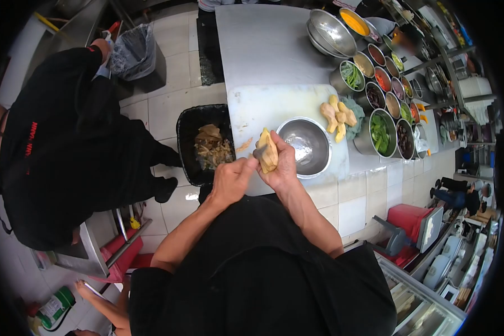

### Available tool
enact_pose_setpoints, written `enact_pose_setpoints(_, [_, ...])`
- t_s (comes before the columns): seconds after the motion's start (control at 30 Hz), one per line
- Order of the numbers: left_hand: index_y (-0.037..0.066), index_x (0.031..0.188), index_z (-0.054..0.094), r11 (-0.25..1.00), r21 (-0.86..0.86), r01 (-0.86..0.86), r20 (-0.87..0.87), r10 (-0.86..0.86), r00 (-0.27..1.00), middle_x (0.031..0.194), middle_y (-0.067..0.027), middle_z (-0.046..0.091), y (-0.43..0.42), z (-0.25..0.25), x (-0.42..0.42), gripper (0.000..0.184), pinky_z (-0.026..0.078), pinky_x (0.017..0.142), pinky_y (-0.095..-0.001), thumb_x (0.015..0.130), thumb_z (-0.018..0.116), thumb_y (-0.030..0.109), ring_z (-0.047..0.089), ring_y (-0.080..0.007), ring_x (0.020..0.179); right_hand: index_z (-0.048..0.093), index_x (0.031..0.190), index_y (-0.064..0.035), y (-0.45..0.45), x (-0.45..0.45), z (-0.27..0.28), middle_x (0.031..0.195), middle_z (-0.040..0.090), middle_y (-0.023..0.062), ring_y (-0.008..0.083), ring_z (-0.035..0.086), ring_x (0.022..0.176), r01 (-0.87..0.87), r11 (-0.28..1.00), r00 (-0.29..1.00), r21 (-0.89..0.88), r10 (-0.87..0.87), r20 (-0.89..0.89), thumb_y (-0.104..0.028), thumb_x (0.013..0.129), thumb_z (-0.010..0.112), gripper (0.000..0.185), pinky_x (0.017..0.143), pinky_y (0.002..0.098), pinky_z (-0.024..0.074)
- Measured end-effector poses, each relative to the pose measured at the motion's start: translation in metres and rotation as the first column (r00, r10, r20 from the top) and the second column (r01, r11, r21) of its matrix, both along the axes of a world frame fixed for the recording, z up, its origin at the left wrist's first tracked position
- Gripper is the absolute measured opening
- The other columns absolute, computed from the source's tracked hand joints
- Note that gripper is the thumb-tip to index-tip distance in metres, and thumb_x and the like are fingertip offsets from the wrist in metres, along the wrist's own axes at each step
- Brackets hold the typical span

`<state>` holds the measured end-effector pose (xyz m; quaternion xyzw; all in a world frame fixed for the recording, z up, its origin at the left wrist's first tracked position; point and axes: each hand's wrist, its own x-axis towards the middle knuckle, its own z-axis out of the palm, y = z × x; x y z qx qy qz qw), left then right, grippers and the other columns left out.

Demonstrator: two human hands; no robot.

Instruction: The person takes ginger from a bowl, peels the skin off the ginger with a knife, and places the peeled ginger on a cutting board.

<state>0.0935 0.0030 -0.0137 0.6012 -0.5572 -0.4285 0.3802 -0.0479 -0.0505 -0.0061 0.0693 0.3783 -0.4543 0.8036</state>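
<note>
A piece of ginger (268, 154), partly peeled and pale yellow, rests in my right hand (286, 162), whose fingers curl around it. Close by on the left, my left hand (232, 180) is closed, its thumb and fingertips against the ginger's lower left side. A small grey shape shows at that side, too unclear to name. Under and beside my right hand stands a metal bowl (313, 147) on a white cutting board (257, 103). More ginger pieces (331, 113) lie on the board right of the bowl, next to a green cloth (355, 116).
Left of the board stands a black bin (186, 162) holding peelings (211, 147). Metal containers of cut vegetables (379, 131) and stacked bowls (331, 33) are at the right and back. A person in black (84, 151) stands at left, near a grey lined bin (151, 63).
</note>
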Motion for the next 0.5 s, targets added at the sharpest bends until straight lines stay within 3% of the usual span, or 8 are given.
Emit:
enact_pose_setpoints(0.07, [0.001,0.058,0.053,0.963,0.259,-0.076,-0.137,0.114,0.984,0.048,-0.0078,0.048,0.0,-0.016,0.015,0.064,0.04,0.049,-0.0344,0.094,0.044,0.053,0.051,-0.0205,0.046,0.059,0.094,-0.0059,0.0,0.0,0.008,0.078,0.061,0.009,0.0207,0.057,0.068,0.012,1.0,0.999,0.009,-0.012,0.033,-0.03,0.091,0.051,0.026,0.06,0.0327,0.0458])
enact_pose_setpoints(0.1, [0.001,0.053,0.048,0.937,0.343,-0.067,-0.189,0.139,0.972,0.048,-0.0043,0.044,-0.005,-0.007,0.02,0.071,0.036,0.049,-0.0311,0.097,0.035,0.055,0.045,-0.0152,0.047,0.059,0.093,-0.006,0.0,0.003,0.016,0.077,0.061,0.009,0.021,0.057,0.068,0.014,1.0,1.0,0.019,-0.014,0.027,-0.029,0.091,0.051,0.024,0.06,0.0324,0.0456])
enact_pose_setpoints(0.2, [0.001,0.05,0.046,0.84,0.538,-0.071,-0.228,0.226,0.947,0.048,-0.0044,0.044,-0.01,-0.013,0.038,0.075,0.036,0.05,-0.0322,0.097,0.031,0.058,0.044,-0.0154,0.047,0.059,0.093,-0.0065,-0.001,0.004,0.017,0.077,0.061,0.0087,0.0222,0.057,0.069,-0.024,1.0,0.998,0.005,0.024,0.051,-0.026,0.09,0.05,0.022,0.06,0.0326,0.0456])
enact_pose_setpoints(0.3, [0.001,0.048,0.044,0.893,0.418,-0.167,-0.068,0.214,0.974,0.047,-0.0063,0.043,-0.015,-0.016,0.037,0.077,0.038,0.049,-0.0341,0.096,0.032,0.059,0.046,-0.0171,0.047,0.06,0.093,-0.0064,0.001,0.003,0.012,0.079,0.062,0.0089,0.0221,0.058,0.07,-0.086,0.995,0.995,-0.044,0.088,0.045,-0.026,0.091,0.049,0.022,0.061,0.0329,0.0463])
enact_pose_setpoints(0.33, [0.0,0.053,0.047,0.956,0.261,-0.136,0.023,0.134,0.991,0.047,-0.0118,0.046,-0.017,-0.015,0.037,0.073,0.041,0.049,-0.0389,0.092,0.039,0.061,0.054,-0.0238,0.048,0.059,0.093,-0.0063,0.002,0.003,0.011,0.079,0.062,0.0091,0.0219,0.059,0.071,-0.108,0.992,0.993,-0.062,0.111,0.033,-0.026,0.092,0.049,0.022,0.061,0.0329,0.0465])
enact_pose_setpoints(0.43, [-0.001,0.062,0.052,0.997,-0.055,0.051,0.347,-0.029,0.937,0.051,-0.018,0.052,-0.026,0.013,0.031,0.068,0.044,0.051,-0.0429,0.086,0.05,0.062,0.059,-0.0315,0.052,0.059,0.096,-0.0053,0.006,0.006,0.017,0.084,0.063,0.0095,0.0212,0.06,0.072,-0.143,0.989,0.988,-0.024,0.142,-0.054,-0.026,0.093,0.048,0.024,0.061,0.034,0.0477])
enact_pose_setpoints(0.47, [-0.002,0.068,0.052,0.994,-0.046,0.095,0.374,-0.071,0.925,0.056,-0.0209,0.056,-0.031,0.016,0.031,0.07,0.047,0.054,-0.0445,0.073,0.064,0.066,0.062,-0.0365,0.056,0.059,0.096,-0.0043,0.006,0.007,0.021,0.083,0.063,0.0102,0.0231,0.061,0.072,-0.129,0.992,0.991,-0.003,0.129,-0.029,-0.025,0.093,0.048,0.024,0.062,0.0353,0.0493])
enact_pose_setpoints(0.5, [-0.003,0.068,0.052,0.991,-0.062,0.121,0.399,-0.086,0.913,0.057,-0.0206,0.057,-0.034,0.022,0.03,0.072,0.047,0.054,-0.044,0.069,0.066,0.068,0.062,-0.0362,0.056,0.059,0.096,-0.0033,0.007,0.009,0.026,0.083,0.063,0.011,0.0251,0.061,0.073,-0.115,0.993,0.993,0.019,0.115,-0.004,-0.025,0.093,0.049,0.024,0.062,0.0365,0.0508])
